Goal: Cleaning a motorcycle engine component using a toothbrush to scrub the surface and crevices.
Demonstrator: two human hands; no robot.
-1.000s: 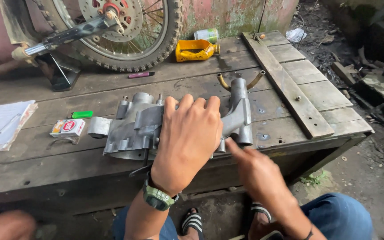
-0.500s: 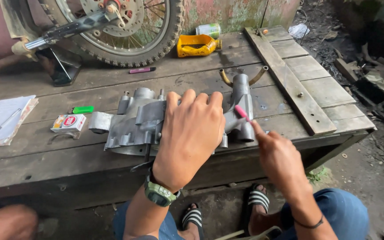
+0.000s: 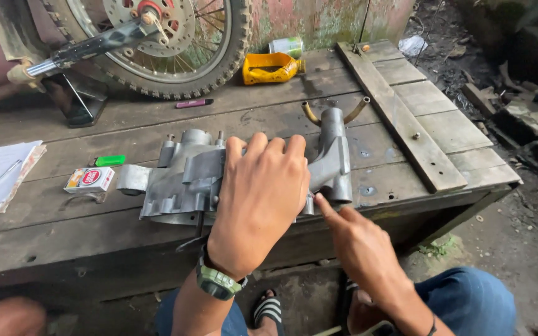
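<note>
A weathered wooden desk [image 3: 406, 118] carries a motorcycle wheel [image 3: 163, 43] at the back; a grey engine casing [image 3: 185, 177] lies near its front edge. The left hand [image 3: 259, 199] presses flat on the casing, fingers spread, gripping nothing; the right hand [image 3: 359, 239] points one finger at the casing's lower right corner, the rest curled.

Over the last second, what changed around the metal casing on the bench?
The right hand rose to the casing's right end, then dropped back to its near edge, forefinger touching it. The left hand stayed flat on the grey engine casing, which did not move.
</note>
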